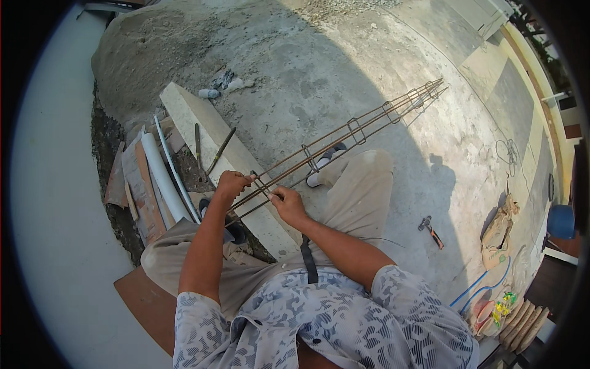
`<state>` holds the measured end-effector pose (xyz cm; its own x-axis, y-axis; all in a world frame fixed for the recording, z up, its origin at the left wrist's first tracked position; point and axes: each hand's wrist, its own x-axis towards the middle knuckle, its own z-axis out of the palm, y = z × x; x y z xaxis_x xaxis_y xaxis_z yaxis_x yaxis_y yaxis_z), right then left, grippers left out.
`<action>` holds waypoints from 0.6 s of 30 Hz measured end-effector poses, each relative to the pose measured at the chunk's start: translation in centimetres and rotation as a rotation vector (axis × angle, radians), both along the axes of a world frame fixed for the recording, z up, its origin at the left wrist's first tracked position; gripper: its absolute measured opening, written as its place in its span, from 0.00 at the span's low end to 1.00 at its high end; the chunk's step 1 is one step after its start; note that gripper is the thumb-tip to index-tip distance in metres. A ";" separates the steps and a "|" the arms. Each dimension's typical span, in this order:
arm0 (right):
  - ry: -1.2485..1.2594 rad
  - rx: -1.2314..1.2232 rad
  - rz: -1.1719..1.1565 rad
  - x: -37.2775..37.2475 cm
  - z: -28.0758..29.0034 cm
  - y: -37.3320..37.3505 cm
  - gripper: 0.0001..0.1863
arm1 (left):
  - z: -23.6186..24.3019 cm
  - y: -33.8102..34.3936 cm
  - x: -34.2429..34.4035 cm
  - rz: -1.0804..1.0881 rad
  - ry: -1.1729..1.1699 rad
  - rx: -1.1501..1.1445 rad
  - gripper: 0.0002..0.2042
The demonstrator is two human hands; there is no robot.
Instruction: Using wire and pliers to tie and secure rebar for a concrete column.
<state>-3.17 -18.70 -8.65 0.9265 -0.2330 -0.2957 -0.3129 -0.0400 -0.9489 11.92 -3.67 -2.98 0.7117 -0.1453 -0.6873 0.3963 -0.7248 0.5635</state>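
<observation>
A long rebar cage [335, 141] of thin rusty bars with square stirrups runs from in front of me toward the far right. My left hand [233, 186] is closed at the upper left corner of the nearest stirrup [261, 184], fingertips pinched on it. On its other side, my right hand [287, 205] pinches the same stirrup by its lower right end. The cage's near end lies over a pale concrete beam [212, 136]. Beyond my left hand, dark long-handled pincers [220, 151] rest with their handles spread on the beam.
A claw hammer [431, 232] lies on the concrete floor at right. White pipes [163, 178] and boards are piled along the left wall. A sand heap [144, 58] stands far left, with a small bottle [209, 93] near it. A torn paper sack [499, 230] lies far right.
</observation>
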 end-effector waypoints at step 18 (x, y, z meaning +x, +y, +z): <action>0.148 -0.385 0.399 -2.1 6.8 -4.9 0.12 | 0.8 -1.3 0.1 0.017 0.076 0.118 0.19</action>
